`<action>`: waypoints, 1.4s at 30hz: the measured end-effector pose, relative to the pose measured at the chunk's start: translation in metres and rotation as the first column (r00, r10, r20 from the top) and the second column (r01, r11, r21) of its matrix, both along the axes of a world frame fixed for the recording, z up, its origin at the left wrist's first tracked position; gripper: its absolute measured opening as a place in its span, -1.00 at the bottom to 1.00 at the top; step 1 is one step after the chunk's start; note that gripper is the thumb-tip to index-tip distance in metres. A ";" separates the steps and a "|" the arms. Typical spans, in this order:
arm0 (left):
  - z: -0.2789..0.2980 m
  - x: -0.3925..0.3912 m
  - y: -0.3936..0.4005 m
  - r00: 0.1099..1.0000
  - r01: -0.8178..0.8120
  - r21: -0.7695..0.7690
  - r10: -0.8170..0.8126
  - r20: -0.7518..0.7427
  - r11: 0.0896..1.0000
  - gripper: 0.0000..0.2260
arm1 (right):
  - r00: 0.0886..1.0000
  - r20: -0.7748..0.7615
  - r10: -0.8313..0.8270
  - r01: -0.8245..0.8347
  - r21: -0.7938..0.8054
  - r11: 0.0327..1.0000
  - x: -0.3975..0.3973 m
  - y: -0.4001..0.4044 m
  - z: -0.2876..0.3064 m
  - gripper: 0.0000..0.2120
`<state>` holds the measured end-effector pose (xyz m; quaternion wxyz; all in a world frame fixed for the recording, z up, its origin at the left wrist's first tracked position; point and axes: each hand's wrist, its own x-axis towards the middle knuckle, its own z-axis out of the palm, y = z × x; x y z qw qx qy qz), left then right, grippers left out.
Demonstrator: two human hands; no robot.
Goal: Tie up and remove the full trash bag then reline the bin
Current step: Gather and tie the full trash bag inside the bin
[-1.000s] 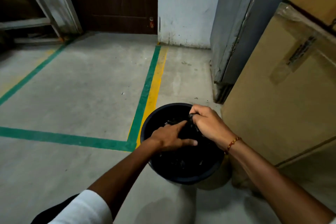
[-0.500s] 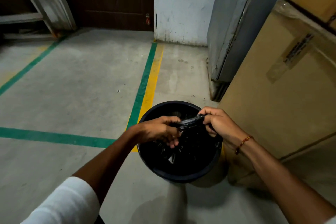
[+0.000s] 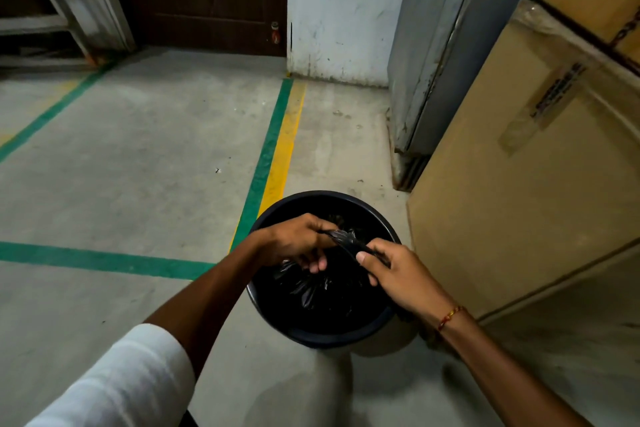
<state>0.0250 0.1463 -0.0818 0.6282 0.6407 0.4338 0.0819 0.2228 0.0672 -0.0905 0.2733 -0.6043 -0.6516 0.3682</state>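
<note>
Black crinkled plastic trash bag [image 3: 313, 282] sits inside the round dark bin [image 3: 322, 340] while my left hand [image 3: 294, 241] and right hand [image 3: 401, 274] each pinch its twisted neck [image 3: 346, 242], stretched taut for knotting.

left arm: a white sleeve [image 3: 114, 381] is worn, of soft, faintly ribbed cloth, pushed up so that the forearm is left bare
left hand [image 3: 294, 241]: no ring, glove or band is seen
right arm: bare as far as is shown; no sleeve is seen
right wrist: a thin thread bracelet [image 3: 449, 317] in red and orange-gold is worn
right hand [image 3: 401, 276]: bare, a short thumbnail is shown
</note>
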 end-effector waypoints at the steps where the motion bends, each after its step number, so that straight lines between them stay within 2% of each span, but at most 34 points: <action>1: 0.000 -0.002 0.000 1.000 -0.006 -0.041 0.007 0.024 0.999 -0.80 | 1.000 0.022 -0.009 0.009 0.020 1.000 -0.002 -0.001 -0.001 -0.74; 4: 0.004 -0.004 0.001 0.998 0.020 -0.202 -0.006 0.067 0.979 -0.83 | 0.998 0.031 -0.048 0.046 0.051 0.998 -0.001 0.003 -0.001 -0.76; 6: 0.005 -0.004 0.002 0.998 0.045 -0.256 -0.034 0.047 0.966 -0.83 | 0.997 0.033 -0.063 0.061 0.055 0.997 0.003 0.006 0.000 -0.78; 9: 0.007 -0.001 0.004 0.999 0.017 -0.229 -0.026 -0.039 0.973 -0.76 | 0.999 0.021 -0.045 0.045 0.026 0.999 0.004 0.006 0.002 -0.76; 15: 0.010 0.005 0.002 0.993 -0.083 -0.226 0.063 -0.096 0.970 -0.75 | 0.986 -0.162 -0.027 0.005 -0.132 0.991 -0.020 -0.014 -0.003 -0.69; 17: 0.013 0.008 -0.001 0.992 -0.107 -0.215 0.090 -0.084 0.971 -0.75 | 0.994 -0.107 0.011 -0.024 -0.124 0.992 -0.029 -0.017 -0.002 -0.70; 21: 0.017 0.013 -0.008 0.986 -0.133 -0.158 0.114 -0.124 0.979 -0.77 | 0.988 0.132 0.074 -0.061 -0.099 0.993 -0.041 -0.015 -0.002 -0.53; 25: 0.022 0.016 -0.015 0.974 -0.054 -0.036 0.045 -0.220 0.998 -0.76 | 0.991 0.127 0.049 -0.017 -0.245 0.969 -0.057 -0.017 0.005 -0.52; 28: 0.030 0.021 -0.022 0.961 0.061 0.069 -0.040 -0.273 0.996 -0.77 | 0.986 0.164 -0.045 0.085 -0.249 0.965 -0.063 -0.012 0.005 -0.66; 31: 0.035 0.025 -0.024 0.896 0.175 0.234 -0.056 -0.440 0.957 -0.84 | 0.981 0.058 -0.186 0.195 -0.309 0.931 -0.071 -0.010 -0.003 -0.80; 35: 0.041 0.031 -0.031 0.710 0.331 0.375 0.033 -0.704 0.866 -0.67 | 0.935 -0.087 -0.344 0.303 -0.307 0.902 -0.076 -0.013 -0.004 -0.76; 38: 0.048 0.038 -0.036 0.660 0.367 0.432 0.097 -0.745 0.824 -0.70 | 0.776 -0.369 -0.512 0.315 -0.476 0.821 -0.080 -0.013 0.003 -0.60; 40: 0.051 0.038 -0.035 0.659 0.344 0.401 0.085 -0.747 0.849 -0.70 | 0.755 -0.412 -0.510 0.286 -0.493 0.822 -0.083 -0.012 0.001 -0.58; 42: 0.056 0.038 -0.035 0.623 0.334 0.348 0.072 -0.779 0.876 -0.68 | 0.688 -0.477 -0.547 0.225 -0.576 0.786 -0.085 -0.009 0.000 -0.53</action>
